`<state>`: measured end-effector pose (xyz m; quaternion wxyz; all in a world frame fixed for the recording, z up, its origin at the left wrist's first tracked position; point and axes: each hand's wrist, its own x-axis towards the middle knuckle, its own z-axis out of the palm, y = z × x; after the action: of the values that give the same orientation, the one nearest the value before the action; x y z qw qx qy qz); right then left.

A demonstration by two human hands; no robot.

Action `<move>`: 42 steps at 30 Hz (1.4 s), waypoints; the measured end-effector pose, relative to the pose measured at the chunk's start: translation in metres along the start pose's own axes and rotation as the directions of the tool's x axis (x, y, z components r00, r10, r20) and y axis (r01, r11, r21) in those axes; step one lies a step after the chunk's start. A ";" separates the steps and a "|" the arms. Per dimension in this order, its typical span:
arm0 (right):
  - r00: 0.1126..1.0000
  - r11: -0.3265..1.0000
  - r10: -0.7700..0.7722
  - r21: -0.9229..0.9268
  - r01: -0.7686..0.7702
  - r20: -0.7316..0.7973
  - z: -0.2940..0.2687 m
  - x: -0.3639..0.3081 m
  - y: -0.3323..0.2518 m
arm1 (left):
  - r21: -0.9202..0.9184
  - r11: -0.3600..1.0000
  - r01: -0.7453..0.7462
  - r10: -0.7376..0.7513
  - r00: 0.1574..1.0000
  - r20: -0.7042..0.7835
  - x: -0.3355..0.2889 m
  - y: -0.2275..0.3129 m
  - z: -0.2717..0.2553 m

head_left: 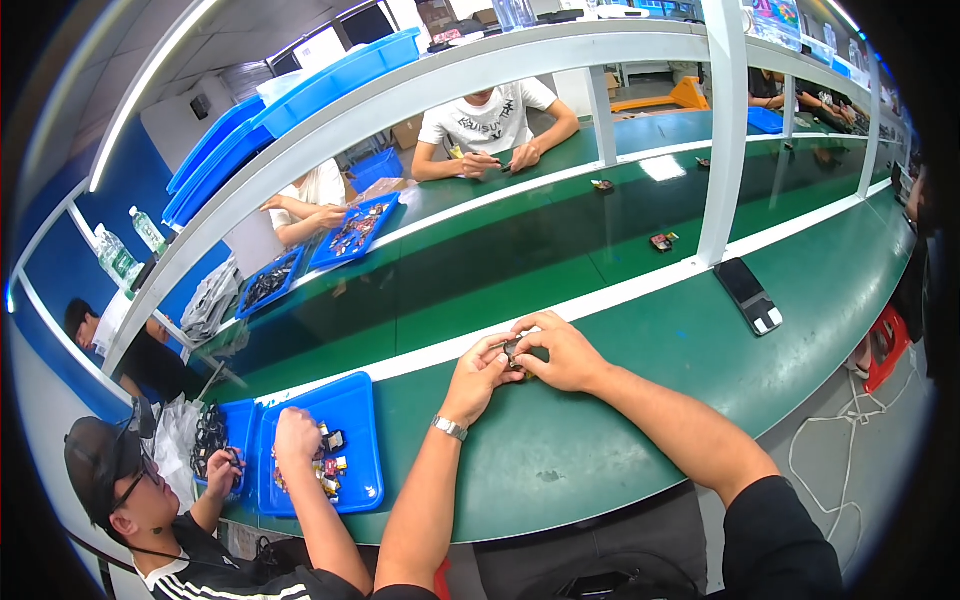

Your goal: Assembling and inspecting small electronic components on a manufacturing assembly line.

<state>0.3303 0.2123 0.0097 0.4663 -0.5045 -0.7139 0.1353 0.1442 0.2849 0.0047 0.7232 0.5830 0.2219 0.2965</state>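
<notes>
Over the near green worktop, my left hand and my right hand meet and pinch a small dark part between their fingertips. A bit of yellow shows beneath it, but my fingers cover most of the part, so its exact kind is unclear. A metal-banded watch sits on my left wrist. Nearest on the left is a blue tray with small red, yellow and black pieces, into which a seated co-worker's hand reaches. That person's other hand holds a small black piece.
A black phone lies right of my hands, beside a white upright post. Beyond the white rail runs a dark green belt with small assemblies. Across it, people work near another blue tray. A shelf beam arches overhead.
</notes>
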 end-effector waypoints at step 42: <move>0.995 0.999 0.034 -0.031 -0.036 -0.090 0.015 0.005 -0.014 | -0.015 0.998 -0.060 0.059 0.997 -0.040 0.004 -0.004 -0.001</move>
<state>0.3098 0.2146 0.0138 0.4873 -0.5300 -0.6854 0.1091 0.1471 0.2880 0.0009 0.7143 0.5773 0.2163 0.3312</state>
